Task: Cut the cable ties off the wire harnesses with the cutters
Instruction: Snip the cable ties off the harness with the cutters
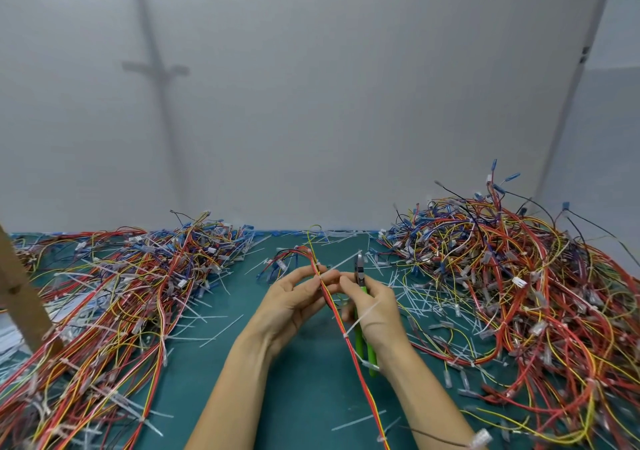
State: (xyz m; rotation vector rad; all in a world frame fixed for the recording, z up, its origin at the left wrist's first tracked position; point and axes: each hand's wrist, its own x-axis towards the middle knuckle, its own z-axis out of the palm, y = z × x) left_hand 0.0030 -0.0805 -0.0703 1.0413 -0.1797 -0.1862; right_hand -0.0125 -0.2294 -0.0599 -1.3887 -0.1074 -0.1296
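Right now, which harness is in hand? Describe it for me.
On the green table, find the gap between the two wire piles. There the left hand pinches a red and yellow harness, beside the right hand holding the cutters. Unlike the heaped ones, it runs out straight.

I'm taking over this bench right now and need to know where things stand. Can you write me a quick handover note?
Left hand: grips the harness near its upper tie.
Right hand: holds the green cutters, fingertips at that same tie; the blades are not on it yet.
A lower tie sits further down this harness.
Done: cut ties lie scattered on the mat.
Left: both ties here, then the left pile and right pile. I cannot tell which is finished.
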